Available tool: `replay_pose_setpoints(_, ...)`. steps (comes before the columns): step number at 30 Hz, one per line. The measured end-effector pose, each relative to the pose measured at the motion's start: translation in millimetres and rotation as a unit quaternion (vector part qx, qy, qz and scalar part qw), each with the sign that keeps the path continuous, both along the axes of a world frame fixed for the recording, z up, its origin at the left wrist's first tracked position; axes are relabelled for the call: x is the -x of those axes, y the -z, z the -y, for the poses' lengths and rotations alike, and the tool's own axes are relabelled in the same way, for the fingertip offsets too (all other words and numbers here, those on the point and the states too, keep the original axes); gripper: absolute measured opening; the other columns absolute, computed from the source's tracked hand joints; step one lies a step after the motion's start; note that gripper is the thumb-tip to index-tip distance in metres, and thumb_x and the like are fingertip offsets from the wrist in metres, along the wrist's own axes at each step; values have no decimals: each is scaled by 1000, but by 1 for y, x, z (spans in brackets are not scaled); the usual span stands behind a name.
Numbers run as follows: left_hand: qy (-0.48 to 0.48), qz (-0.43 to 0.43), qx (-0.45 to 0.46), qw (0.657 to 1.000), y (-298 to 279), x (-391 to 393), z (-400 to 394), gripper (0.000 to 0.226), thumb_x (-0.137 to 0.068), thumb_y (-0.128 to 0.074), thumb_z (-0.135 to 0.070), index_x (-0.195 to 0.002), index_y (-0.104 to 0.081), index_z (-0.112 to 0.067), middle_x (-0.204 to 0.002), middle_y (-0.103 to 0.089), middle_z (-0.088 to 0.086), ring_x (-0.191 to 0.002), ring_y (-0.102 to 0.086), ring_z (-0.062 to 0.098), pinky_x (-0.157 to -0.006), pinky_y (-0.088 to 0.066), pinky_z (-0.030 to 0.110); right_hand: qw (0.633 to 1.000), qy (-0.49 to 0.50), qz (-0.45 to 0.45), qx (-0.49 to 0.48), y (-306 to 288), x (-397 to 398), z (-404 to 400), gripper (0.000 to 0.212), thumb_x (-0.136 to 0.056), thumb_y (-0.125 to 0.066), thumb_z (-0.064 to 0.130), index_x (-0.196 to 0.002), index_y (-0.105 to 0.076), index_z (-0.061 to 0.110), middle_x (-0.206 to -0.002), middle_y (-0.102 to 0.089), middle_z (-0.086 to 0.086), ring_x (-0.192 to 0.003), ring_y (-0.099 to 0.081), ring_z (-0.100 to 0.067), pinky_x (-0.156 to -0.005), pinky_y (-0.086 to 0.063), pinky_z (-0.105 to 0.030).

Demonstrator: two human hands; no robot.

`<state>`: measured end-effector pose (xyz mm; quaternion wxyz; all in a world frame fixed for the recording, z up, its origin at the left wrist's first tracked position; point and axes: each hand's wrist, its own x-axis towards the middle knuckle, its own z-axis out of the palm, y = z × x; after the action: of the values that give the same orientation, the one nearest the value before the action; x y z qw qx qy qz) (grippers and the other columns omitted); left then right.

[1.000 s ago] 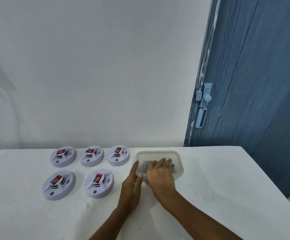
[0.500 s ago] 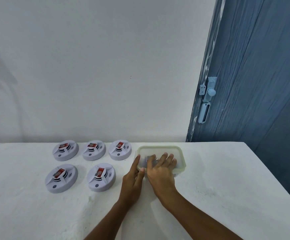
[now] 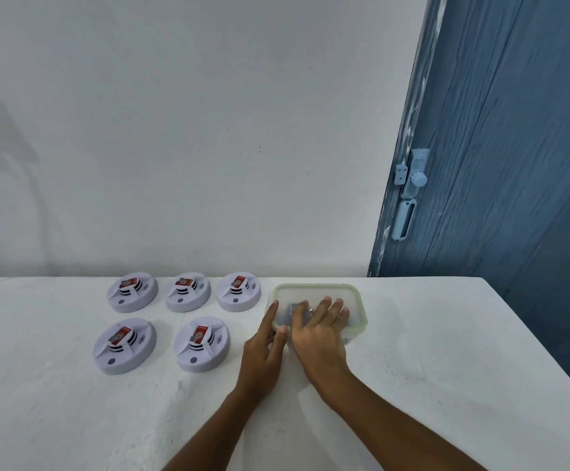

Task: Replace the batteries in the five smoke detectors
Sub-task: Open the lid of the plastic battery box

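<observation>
Five white round smoke detectors lie on the white table: three in a back row and two in front. Each carries a red battery on top. Right of them stands a clear plastic container with a greenish rim. My right hand reaches into it, fingers stretched over dark batteries on its floor. My left hand rests against the container's left wall with straight fingers, its thumb at the near corner.
The white table butts against a white wall. A blue door with a pale bolt stands behind the table's right end. The table's right edge runs diagonally toward me.
The view has shifted slightly. Both hands stay at the container; my right fingers have shifted a little inside it.
</observation>
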<state>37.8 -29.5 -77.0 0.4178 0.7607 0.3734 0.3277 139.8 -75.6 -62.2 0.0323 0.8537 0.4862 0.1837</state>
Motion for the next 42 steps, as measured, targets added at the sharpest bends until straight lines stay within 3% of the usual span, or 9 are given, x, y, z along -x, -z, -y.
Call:
replay_pose_setpoints(14, 3, 4, 9, 1000, -1, 1, 0, 46, -100, -44, -24, -144, -31, -27, -100, -46, -36, -84, -47, -31, -72, -33, -7, 998, -39, -10, -47, 2, -3, 1, 62, -49, -93, 15, -104, -69, 4, -100, -56, -49, -91, -55, -67, -76, -46, -70)
replay_pose_setpoints(20, 5, 19, 13, 1000, -1, 3, 0, 46, -98, -48, -24, -143, -36, -27, -95, -55, -26, -84, -56, -9, -74, -39, -2, 996, -59, -12, -67, -7, -5, 7, 60, -47, -92, 18, -102, -70, 6, -97, -59, -46, -89, -58, -64, -74, -50, -66)
replay_pose_setpoints(24, 13, 53, 11, 998, 0, 5, -1, 40, -97, -52, -27, -135, -40, -34, -113, -61, -14, -93, -59, -13, -77, -40, 0, 972, -133, -110, -158, -1, -18, 31, 67, -49, -87, 16, -113, -66, 9, -118, -64, -26, -111, -60, -44, -97, -42, -49)
replay_pose_setpoints(27, 14, 79, 14, 997, 2, 5, -2, 41, -90, -54, -38, -130, -45, -35, -127, -54, -4, -111, -54, 2, -85, -41, 5, 890, -126, -272, -344, 2, -15, 53, 42, -72, -65, 6, -113, -62, 11, -124, -59, -10, -121, -54, -29, -104, -40, -28)
replay_pose_setpoints(30, -38, 39, -42, 998, 4, 2, -4, 51, -79, -52, -51, -128, -53, -33, -144, -36, 3, -124, -35, 9, -98, -38, 28, 745, -4, -422, -516, -9, 8, 62, 27, -77, -60, 2, -99, -56, 18, -107, -57, -1, -102, -58, -21, -91, -51, -27)
replay_pose_setpoints(32, -79, 26, -104, 991, -9, -4, -10, 53, -76, -54, -45, -125, -59, -25, -145, -37, 7, -123, -34, 12, -100, -31, 33, 613, 111, -557, -549, -19, 14, 59, 26, -81, -63, -4, -97, -55, 14, -102, -59, -7, -94, -60, -24, -84, -54, -34)
replay_pose_setpoints(35, -47, 0, -229, 972, -34, -21, -28, 48, -79, -51, -40, -120, -64, -18, -136, -50, 11, -126, -42, 28, -104, -33, 42, 336, 203, -773, -499, -33, 9, 53, 21, -88, -62, 4, -109, -59, 4, -97, -64, -11, -85, -64, -22, -71, -56, -31)
replay_pose_setpoints(37, 13, -89, -306, 948, -45, -35, -43, 50, -82, -45, -44, -121, -64, -20, -138, -52, 13, -131, -41, 36, -104, -31, 53, 207, 214, -823, -485, -39, 7, 50, 25, -89, -66, 11, -112, -60, 5, -102, -66, -12, -89, -66, -24, -68, -56, -30)
replay_pose_setpoints(42, 138, -273, -326, 894, -38, -46, -51, 69, -80, -14, -60, -130, -54, -34, -150, -40, -4, -142, -25, 24, -113, 0, 59, 178, 237, -816, -497, -35, 16, 40, 32, -84, -71, 8, -113, -61, 2, -106, -67, -17, -93, -66, -28, -67, -57, -32)
